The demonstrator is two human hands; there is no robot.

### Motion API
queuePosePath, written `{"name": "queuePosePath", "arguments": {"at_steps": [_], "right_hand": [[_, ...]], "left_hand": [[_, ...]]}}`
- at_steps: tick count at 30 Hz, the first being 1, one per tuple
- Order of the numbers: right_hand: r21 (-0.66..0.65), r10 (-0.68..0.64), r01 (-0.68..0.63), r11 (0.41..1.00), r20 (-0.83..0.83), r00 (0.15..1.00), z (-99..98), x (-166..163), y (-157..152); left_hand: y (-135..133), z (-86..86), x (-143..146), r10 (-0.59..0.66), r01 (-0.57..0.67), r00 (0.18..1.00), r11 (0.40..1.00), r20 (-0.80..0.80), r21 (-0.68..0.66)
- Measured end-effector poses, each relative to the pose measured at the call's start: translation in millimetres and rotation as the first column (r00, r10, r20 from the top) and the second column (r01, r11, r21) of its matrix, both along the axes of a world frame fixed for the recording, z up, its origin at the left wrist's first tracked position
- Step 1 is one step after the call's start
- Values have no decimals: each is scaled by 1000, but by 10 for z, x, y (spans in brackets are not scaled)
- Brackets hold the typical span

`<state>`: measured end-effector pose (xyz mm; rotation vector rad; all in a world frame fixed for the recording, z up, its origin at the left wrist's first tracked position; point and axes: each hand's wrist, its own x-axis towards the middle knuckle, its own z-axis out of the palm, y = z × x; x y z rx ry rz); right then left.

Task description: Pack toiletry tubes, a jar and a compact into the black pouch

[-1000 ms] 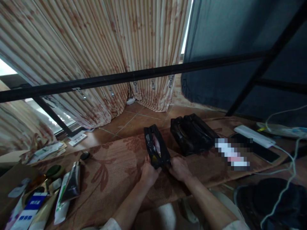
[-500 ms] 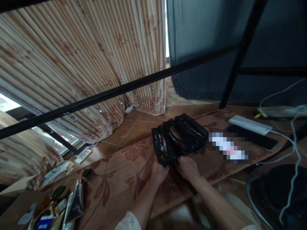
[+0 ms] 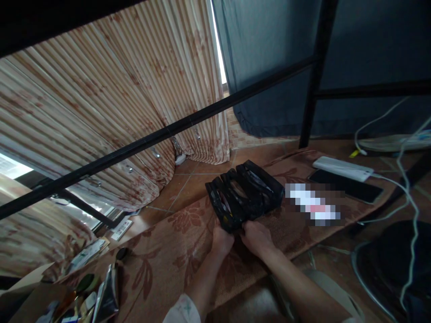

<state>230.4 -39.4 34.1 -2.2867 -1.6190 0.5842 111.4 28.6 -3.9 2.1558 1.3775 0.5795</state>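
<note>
A black bag-like organizer [image 3: 251, 195] with several open slots lies on the brown floral cloth [image 3: 161, 251]. Small pale and yellow items show dimly inside its left slots. At its near left corner, my left hand [image 3: 222, 238] is closed on the edge. My right hand [image 3: 257, 237] is closed at the near side just to the right, knuckles up. The fingertips of both hands are hidden under or behind the black edge.
Right of the organizer lie a blurred-out item [image 3: 313, 204], a black phone [image 3: 346, 185] and a white power bank [image 3: 343, 168] with a cable. Tubes and jars [image 3: 89, 291] crowd the lower left. A dark metal bar [image 3: 188, 121] crosses beyond the cloth.
The view has turned slightly, so most of the scene sits a little farther left. My right hand has come a bit closer to my left along the organizer's near edge.
</note>
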Motion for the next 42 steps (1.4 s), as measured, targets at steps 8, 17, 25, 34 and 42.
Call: {"name": "queuePosePath", "arguments": {"at_steps": [8, 17, 25, 34, 42], "right_hand": [[-37, 118, -118, 992, -26, 993, -74, -103, -13], [-54, 183, -182, 982, 2, 983, -106, -126, -24], [-80, 113, -113, 990, 3, 994, -123, -67, 26], [-90, -1, 4, 996, 33, 999, -111, 41, 36], [-57, -5, 7, 998, 27, 1000, -136, 54, 68]], "left_hand": [[-4, 12, 13, 2, -2, 1000, 1000, 2, 26], [27, 88, 54, 64, -63, 997, 998, 53, -13], [-124, -283, -96, 174, -91, 878, 976, 447, -200], [-283, -427, -169, 139, -166, 918, 985, 372, 42], [-283, -403, -142, 113, -163, 951, 974, 287, 155]]}}
